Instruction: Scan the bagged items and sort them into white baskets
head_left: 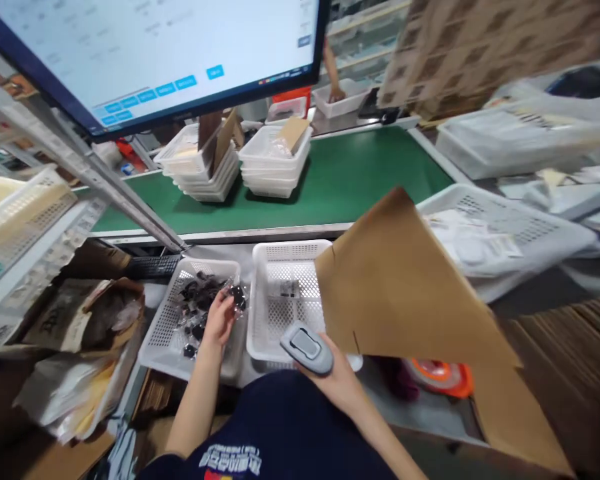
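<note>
Clear plastic wraps the small packet (238, 297) of black parts pinched in the fingertips of the left hand (219, 320). The packet is held just above the right-hand side of the left basket (153, 343). That white mesh basket holds a loose heap of more black parts in similar packets, and the hand hovers over them with the wrist resting near the front rim.

The right hand (339, 385) is closed around a grey scanner (307, 347), whose head points up and to the left, over the front rim of the middle basket (261, 313). This basket stands just beside the left one and is nearly bare, with one small label (289, 289) lying on its floor.

A large brown cardboard sheet (405, 300) stands tilted to the right of the middle basket and covers part of its right edge. Below the sheet lies an orange tape roll (443, 379). Farther right, another basket (530, 230) holds white packets.

Behind the baskets runs a green belt (360, 177) carrying two stacks of white trays (273, 167). A keyboard (153, 267) lies behind the left basket, and a monitor (155, 53) hangs above it. At the far side of the belt, another person's hand (336, 93) reaches into a tray.
</note>
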Available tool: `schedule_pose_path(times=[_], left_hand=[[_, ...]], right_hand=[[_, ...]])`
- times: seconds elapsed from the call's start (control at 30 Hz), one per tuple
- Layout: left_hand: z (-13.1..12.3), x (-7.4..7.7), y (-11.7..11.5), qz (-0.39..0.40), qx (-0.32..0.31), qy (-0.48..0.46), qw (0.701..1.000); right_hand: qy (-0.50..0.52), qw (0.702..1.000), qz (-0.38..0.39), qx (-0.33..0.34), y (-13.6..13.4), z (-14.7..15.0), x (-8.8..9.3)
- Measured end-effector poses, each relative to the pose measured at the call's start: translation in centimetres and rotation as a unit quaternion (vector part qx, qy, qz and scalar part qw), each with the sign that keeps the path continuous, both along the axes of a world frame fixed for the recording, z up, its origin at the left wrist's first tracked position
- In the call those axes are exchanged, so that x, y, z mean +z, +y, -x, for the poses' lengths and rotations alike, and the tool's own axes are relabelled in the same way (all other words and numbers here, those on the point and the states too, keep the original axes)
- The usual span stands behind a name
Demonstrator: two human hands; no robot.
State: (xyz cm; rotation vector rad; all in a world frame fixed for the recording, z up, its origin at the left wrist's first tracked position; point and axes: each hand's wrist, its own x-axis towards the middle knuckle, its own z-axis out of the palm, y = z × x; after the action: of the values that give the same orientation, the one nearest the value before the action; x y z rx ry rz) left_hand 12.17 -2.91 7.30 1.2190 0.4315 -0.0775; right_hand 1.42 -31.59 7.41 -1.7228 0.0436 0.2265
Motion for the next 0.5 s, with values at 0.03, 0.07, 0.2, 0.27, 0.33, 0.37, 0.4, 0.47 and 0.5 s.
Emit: schedule_pose_path(times=[0.03,0.07,0.2,0.27,0.33,0.37,0.4,0.47,0.5], left_hand=[[0.2,0.2,-1.9,0.029,-0.027,0.010,0.999],[0.4,0.2,-3.7,0.050,-0.050,0.019,0.997],[1.3,0.3,-9.3,0.063,-0.135,-0.019,0.989],[1.5,0.5,-10.8,0.012,-0.154,-0.093,0.984],[1.6,1.0,-11.6,-0.069,-0.162,-0.202,0.964],[1.6,1.3,-11.8,-0.116,-0.167,-0.262,0.943],[1.7,1.6,-11.9,-0.164,-0.176,-0.322,0.916],[2.2,2.1,-12.1,-0.257,-0.201,-0.428,0.843],[2.5,2.2,-12.2,-0.297,-0.210,-0.468,0.806]], right_hand=[[0.000,0.999,-0.038,-0.013,0.4,-0.4,0.4],[0.005,0.997,-0.077,-0.029,0.8,-0.6,0.7],[0.046,0.973,-0.202,-0.102,1.0,-0.3,1.2],[0.068,0.960,-0.239,-0.131,0.3,0.6,1.4],[0.090,0.945,-0.281,-0.138,-0.7,1.6,1.9],[0.101,0.935,-0.312,-0.133,-1.2,2.0,2.2],[0.110,0.923,-0.346,-0.124,-1.7,2.3,2.5],[0.122,0.903,-0.400,-0.099,-2.6,2.7,3.2],[0.125,0.898,-0.412,-0.086,-2.9,2.8,3.4]])
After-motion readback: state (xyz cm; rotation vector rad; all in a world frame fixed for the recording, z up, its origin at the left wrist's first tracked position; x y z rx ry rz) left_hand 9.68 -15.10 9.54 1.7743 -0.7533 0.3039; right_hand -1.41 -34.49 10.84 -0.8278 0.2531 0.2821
